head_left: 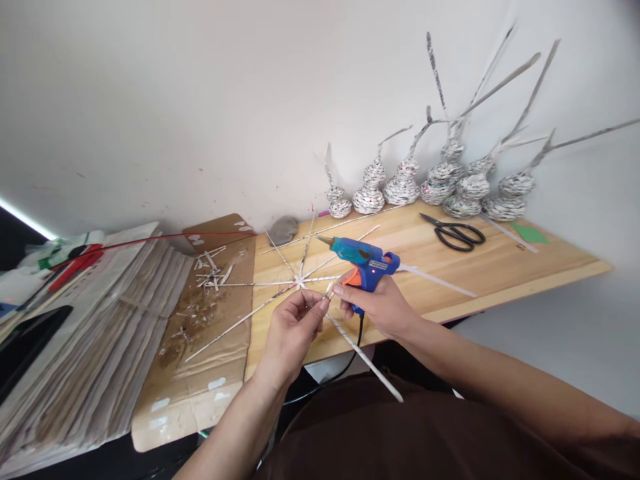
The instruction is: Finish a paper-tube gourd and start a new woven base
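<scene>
A blue glue gun (357, 257) with an orange trigger is in my right hand (377, 303), its nozzle pointing left over the board. My left hand (295, 327) pinches a small whitish piece (329, 291), and my right fingertips meet it there. Rolled paper sticks (235, 327) spread like a star from a joined centre (300, 281) just beyond my left hand. One longer paper stick (379, 375) runs from below my fingers toward my lap. The exact grip on the small piece is partly hidden by my fingers.
Woven paper gourd shapes (367, 193) line the wall at the back right. Black scissors (457, 235) and a green paper (530, 233) lie before them. At left are stacked newspapers (100, 333) and cardboard (225, 363) with paper scraps. A dark cable (340, 375) hangs below the gun.
</scene>
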